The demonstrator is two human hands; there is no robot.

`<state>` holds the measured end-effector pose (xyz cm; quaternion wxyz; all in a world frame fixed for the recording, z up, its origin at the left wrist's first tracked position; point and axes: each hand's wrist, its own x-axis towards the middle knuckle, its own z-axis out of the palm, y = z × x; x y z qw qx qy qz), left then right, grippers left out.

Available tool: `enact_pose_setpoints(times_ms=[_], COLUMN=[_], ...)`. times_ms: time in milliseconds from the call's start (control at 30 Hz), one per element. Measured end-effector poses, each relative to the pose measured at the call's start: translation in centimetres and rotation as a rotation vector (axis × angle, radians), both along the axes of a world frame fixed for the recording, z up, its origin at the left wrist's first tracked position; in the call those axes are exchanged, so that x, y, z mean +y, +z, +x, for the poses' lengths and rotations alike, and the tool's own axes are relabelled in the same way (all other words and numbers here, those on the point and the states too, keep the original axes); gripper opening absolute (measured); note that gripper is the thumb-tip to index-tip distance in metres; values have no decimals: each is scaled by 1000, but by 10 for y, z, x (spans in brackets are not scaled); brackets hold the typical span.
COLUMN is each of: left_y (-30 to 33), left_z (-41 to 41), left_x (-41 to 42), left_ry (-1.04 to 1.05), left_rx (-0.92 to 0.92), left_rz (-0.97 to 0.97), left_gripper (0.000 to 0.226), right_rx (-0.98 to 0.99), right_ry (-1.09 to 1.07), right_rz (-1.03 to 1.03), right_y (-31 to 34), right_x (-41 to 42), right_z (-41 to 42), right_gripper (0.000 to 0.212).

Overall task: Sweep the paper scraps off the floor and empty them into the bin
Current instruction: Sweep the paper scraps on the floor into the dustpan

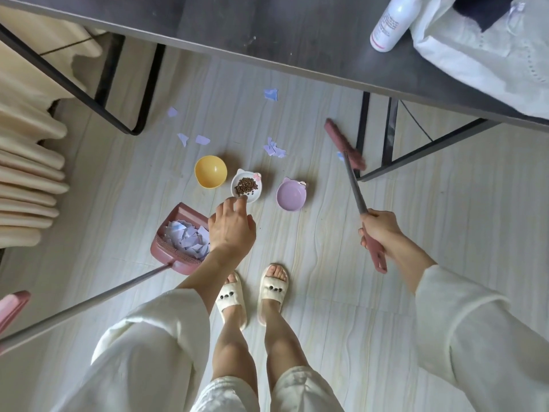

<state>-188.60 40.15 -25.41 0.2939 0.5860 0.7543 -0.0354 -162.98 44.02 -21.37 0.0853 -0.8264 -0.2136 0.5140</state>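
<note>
Gripping long grey-handled pink broom (pixel 350 162), right hand (pixel 378 230) clenched on shaft. Left hand (pixel 231 230) released, fingers spread, fingertip at white kibble dish (pixel 246 188). Torn pale paper scraps (pixel 274 150) scattered on floor under dark table (pixel 267 28); more heaped in pink plastic dustpan (pixel 181 239).

Left hand (pixel 233 230) reaching toward 12 o'clock, fingers loosely spread, empty; right hand (pixel 378 230) at 3 o'clock, fist-clenched, sleeved forearm bent.
</note>
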Motion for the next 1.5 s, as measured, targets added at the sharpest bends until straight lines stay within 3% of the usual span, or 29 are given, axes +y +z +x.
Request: enact_pose_setpoints(times_ms=[167, 500, 633, 800, 967, 1100, 1200, 1300, 1433, 1500], left_y=[15, 94, 133, 159, 160, 137, 123, 119, 113, 112], left_z=[-2, -30, -62, -112, -141, -152, -155, -157, -161, -165], left_x=[-8, -18, -27, -55, -86, -106, -115, -106, -89, -84], left_ry=[21, 4, 18, 164, 389, 555, 559, 501, 481, 468], left_rx=[-8, 112, 244, 418, 499, 495, 535, 594, 654, 668], left_rz=[8, 180, 285, 356, 355, 314, 281, 356, 406, 410], left_gripper=[47, 45, 43, 41, 43, 25, 20, 24, 32, 33], right_rx=[97, 222, 228, 180, 94, -9, -42, 36, 153, 232], right_ry=[-93, 147, 182, 261, 290, 325, 346, 281, 238, 176], right_rz=[23, 17, -12, 111, 118, 112, 62, 32, 33, -4], right_y=[17, 61, 76, 86, 81, 63, 55, 60, 62, 60], right_x=[1, -5, -7, -7, 4, 13, 21, 29, 26, 29], right_z=[-8, -78, -119, -153, -171, -179, -186, -197, -219, -226], right_gripper=[14, 15, 16, 15, 32, 22, 14, 20, 7, 10])
